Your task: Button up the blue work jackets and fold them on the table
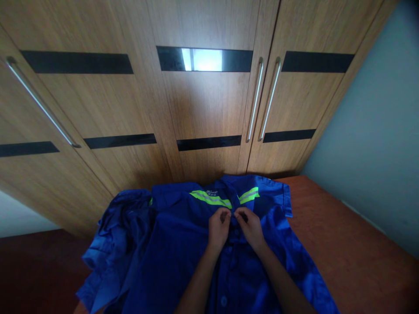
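Observation:
A blue work jacket (176, 244) with bright yellow-green and grey reflective strips lies spread out, its buttoned front facing up. My left hand (219, 226) pinches the front edge just below the strip, thumb and fingertips together. Close beside it on the right, my right hand (248, 224) pinches the facing edge of the same front opening. What lies exactly between the fingertips is too small to make out. Lower on the front a round button (224, 301) shows. Light writing is printed above the left strip.
A heap of crumpled blue clothing (121, 235) lies to the left of the jacket. Beneath is a reddish-brown surface (337, 235). Right behind it stands a wooden wardrobe (206, 104) with black strips and long metal handles (255, 100). A pale wall (369, 144) rises at the right.

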A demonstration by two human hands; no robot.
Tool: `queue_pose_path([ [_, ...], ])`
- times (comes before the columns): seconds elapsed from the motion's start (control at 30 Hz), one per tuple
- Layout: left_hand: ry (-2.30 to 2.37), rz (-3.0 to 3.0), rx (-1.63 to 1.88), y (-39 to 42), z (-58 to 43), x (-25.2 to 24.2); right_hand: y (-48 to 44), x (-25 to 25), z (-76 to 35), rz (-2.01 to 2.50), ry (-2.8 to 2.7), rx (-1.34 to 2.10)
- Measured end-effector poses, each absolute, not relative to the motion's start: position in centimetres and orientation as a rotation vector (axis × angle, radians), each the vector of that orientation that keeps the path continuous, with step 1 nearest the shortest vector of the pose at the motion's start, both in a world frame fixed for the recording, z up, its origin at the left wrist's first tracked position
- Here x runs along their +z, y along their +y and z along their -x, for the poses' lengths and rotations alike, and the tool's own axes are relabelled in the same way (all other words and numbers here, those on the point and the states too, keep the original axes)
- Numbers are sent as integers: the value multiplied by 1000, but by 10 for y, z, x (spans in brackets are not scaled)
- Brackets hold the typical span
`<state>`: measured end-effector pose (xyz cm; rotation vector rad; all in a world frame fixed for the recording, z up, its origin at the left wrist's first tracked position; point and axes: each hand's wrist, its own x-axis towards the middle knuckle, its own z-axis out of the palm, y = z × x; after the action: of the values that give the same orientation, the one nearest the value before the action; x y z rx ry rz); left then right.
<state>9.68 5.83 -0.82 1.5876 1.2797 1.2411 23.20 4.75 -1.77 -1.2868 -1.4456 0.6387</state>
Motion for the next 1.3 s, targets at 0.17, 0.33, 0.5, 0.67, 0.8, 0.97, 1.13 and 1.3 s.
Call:
queue_pose_path([
  [0.17,1292,-1646,1221,57,-97,-13,50,-20,-232,1246,-1288,813],
  [0.33,1317,-1681,1190,54,-98,-13,52,-20,-235,1166,-1212,955],
  [0.5,1322,-1692,1163,52,-98,-9,53,-22,-237,1142,-1203,1030],
  [0.67,1281,-1666,1147,53,-98,-8,54,-27,-238,1135,-1209,1047],
  [0.8,1237,-1617,1151,54,-98,-10,54,-26,-237,1128,-1177,1076],
  [0.97,1200,-1593,1135,57,-96,-14,51,-22,-237,1111,-1167,1091],
  [1.13,1164,-1589,1136,59,-96,-18,51,-22,-237,1113,-1139,1099],
  [1.3,1187,-1594,1170,57,-97,-19,55,-25,-236,1132,-1135,1059],
])
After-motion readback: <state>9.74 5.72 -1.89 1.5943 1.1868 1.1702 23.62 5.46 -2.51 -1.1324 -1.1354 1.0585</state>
